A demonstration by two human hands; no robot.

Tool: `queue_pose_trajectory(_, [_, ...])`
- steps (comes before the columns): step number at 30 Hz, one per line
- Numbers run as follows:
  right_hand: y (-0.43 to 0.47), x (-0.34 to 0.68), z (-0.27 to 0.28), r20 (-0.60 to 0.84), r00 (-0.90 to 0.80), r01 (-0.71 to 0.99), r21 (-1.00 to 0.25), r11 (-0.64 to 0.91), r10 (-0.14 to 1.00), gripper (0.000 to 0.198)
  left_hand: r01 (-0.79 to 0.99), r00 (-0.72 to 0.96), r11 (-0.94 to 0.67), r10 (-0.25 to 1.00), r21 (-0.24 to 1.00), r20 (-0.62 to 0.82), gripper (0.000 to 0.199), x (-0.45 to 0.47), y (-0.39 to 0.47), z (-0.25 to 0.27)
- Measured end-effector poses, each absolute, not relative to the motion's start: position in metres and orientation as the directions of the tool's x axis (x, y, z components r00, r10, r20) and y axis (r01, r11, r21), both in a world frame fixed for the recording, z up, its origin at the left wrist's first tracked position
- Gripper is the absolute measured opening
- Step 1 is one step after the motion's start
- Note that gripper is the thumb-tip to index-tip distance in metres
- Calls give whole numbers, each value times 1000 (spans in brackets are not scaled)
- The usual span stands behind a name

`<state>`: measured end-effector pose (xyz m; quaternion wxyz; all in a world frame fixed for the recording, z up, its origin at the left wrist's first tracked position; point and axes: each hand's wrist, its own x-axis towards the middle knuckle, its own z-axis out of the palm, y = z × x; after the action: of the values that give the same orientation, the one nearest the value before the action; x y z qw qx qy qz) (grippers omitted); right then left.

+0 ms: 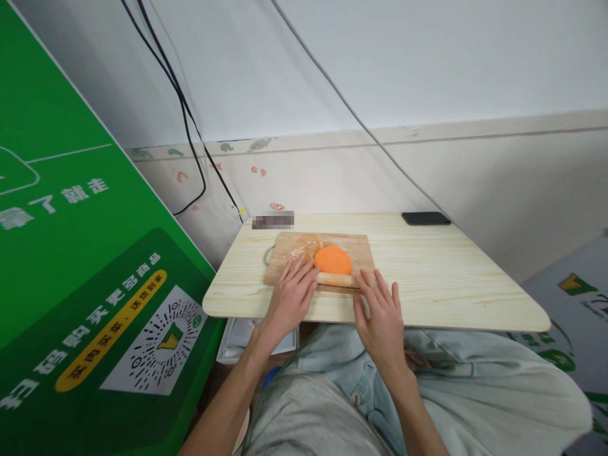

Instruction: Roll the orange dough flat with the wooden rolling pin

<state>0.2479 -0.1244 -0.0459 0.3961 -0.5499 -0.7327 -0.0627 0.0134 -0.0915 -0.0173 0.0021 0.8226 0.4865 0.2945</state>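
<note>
A round, flat piece of orange dough point(334, 258) lies on a wooden cutting board point(363, 246). Along the dough's near edge runs a light wooden rolling pin point(335, 279), roughly parallel to the board's front edge. My left hand point(293, 292) rests over the pin's left end, fingers stretched out and slightly apart. Over the right end lies my right hand point(379, 311), also with extended, spread fingers and the thumb apart. Both ends of the pin are covered by my fingers. Pale flour point(305, 246) is scattered on the board left of the dough.
The board sits on a pale wood-grain table point(456, 278). A black phone point(426, 218) lies at the back right, and a blurred-out item point(273, 220) at the back left. Dark cables point(183, 95) hang by the wall. A green printed panel point(95, 253) stands left.
</note>
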Motion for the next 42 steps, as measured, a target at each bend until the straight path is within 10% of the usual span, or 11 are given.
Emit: queue_pose_trajectory(42, [-42,263,-10,354,-267,884,-281,374,896,63,856,374,-431,898,285,234,108,18,-17,1])
